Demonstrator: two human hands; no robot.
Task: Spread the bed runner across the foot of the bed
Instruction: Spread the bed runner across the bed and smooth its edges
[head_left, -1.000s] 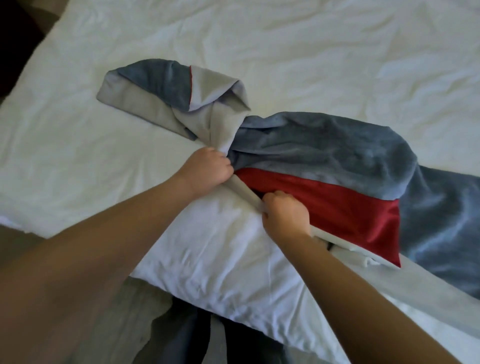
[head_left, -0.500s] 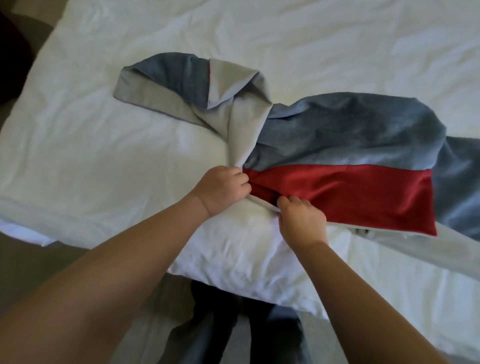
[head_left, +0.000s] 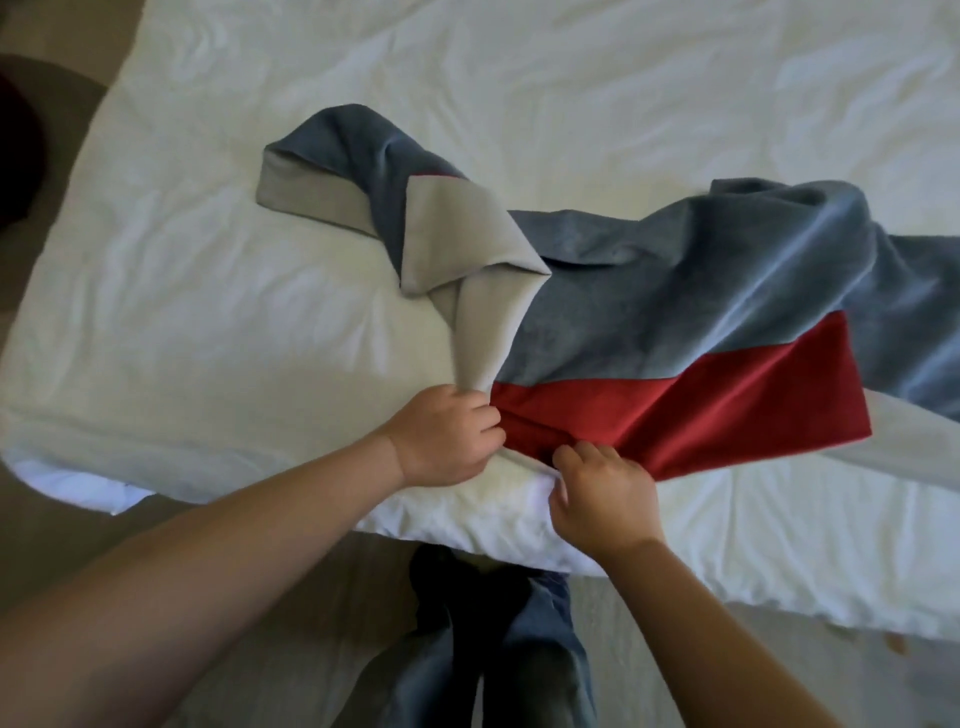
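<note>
The left hand (head_left: 447, 441) curls its fingers tightly round the bunched pale-grey edge of the blue-grey plush bed runner (head_left: 675, 312). The right hand (head_left: 605, 499) pinches the near edge of its red band. The runner lies twisted near the white-sheeted bed's (head_left: 208, 312) near edge, trailing right.

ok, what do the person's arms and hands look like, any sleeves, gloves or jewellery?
Nothing worn on either. The left hand and right hand show no gloves, rings or watch. Both forearms are uncovered to the frame edge, with no sleeves showing. Faded blue denim trousers are visible between the arms.
</note>
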